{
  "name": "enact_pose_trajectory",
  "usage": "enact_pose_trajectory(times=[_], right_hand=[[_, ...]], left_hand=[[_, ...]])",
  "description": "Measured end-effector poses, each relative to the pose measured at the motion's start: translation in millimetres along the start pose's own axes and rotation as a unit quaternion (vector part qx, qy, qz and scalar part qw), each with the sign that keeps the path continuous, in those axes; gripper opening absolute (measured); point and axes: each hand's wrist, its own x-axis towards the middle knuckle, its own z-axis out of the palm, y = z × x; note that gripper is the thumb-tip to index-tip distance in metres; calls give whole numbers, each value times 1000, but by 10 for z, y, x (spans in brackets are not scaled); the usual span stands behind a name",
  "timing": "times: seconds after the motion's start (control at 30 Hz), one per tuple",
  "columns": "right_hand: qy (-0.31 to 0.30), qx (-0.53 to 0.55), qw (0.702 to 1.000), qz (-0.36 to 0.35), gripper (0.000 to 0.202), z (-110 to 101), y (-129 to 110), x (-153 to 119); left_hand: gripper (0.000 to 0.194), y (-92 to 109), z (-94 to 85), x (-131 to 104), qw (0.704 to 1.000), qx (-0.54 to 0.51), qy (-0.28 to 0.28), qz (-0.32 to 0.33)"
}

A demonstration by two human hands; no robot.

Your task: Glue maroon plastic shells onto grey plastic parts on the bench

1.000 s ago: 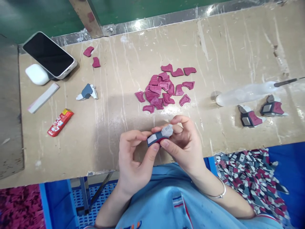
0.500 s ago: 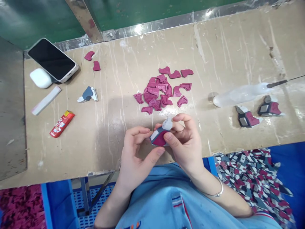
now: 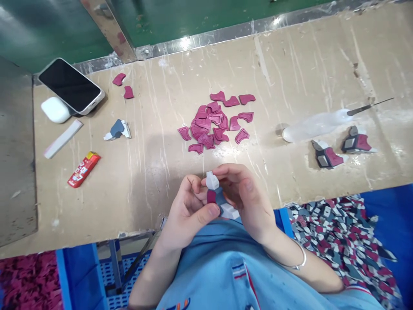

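A small plastic model part [image 3: 220, 197] in white, blue-grey and maroon is held between my hands near the table's front edge. My left hand [image 3: 193, 211] grips it, thumb pressed on its lower side. My right hand [image 3: 253, 202] curls around its far right side, a fingertip near its white top and the thumb raised off it; some right fingers are hidden behind the part. Beyond my hands lies a loose pile of maroon plastic pieces [image 3: 203, 125]. Two assembled parts in the same colours, one [image 3: 329, 156] nearer and another [image 3: 358, 141] farther right, rest on the table.
A whitish tool with a thin metal tip [image 3: 316, 125] lies at right. On the left are a phone [image 3: 71, 86], white case [image 3: 55, 109], pale strip [image 3: 63, 138], red packet [image 3: 84, 170] and blue-grey-and-white part [image 3: 118, 129]. Below, a blue bin [image 3: 383, 224] holds many parts.
The part has been turned, so its blue-grey side and white lower end now show. My left thumb has come onto it, while my right thumb has lifted off.
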Motion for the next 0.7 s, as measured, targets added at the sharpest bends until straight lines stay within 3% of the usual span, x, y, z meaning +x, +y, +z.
enact_pose_trajectory(times=[0.17, 0.3, 0.5, 0.7], right_hand=[[-47, 45, 998, 6, 36, 6, -14, 26], [-86, 57, 994, 30, 41, -1, -21, 51], [-75, 55, 995, 46, 52, -32, -42, 99], [-62, 74, 995, 27, 46, -54, -18, 109]], left_hand=[[61, -2, 25, -4, 999, -23, -17, 27], [64, -45, 11, 18, 999, -19, 1, 40], [56, -49, -22, 31, 1000, -14, -20, 14], [46, -24, -13, 31, 999, 22, -8, 34]])
